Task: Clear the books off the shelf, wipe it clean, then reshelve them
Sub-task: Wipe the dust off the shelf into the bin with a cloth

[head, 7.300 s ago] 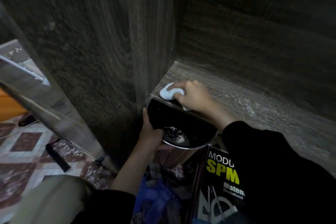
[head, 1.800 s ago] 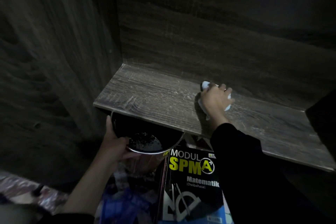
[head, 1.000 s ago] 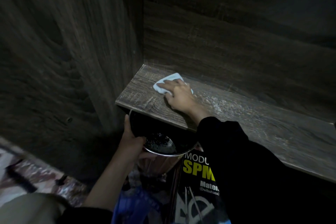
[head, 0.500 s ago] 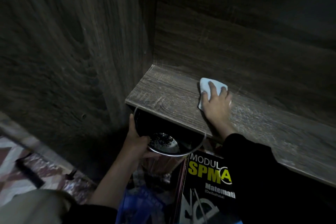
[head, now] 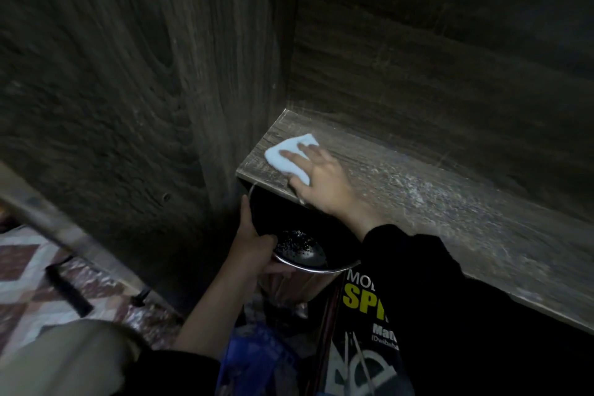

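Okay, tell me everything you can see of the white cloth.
The cloth is small, white and soft-looking, bunched into a rough pad with rounded corners. It lies flat on the wooden shelf near its left end and front edge. The right hand presses it down with spread fingers over its right part; its left part shows bare. Nothing else touches it. The left hand grips a metal bin below.
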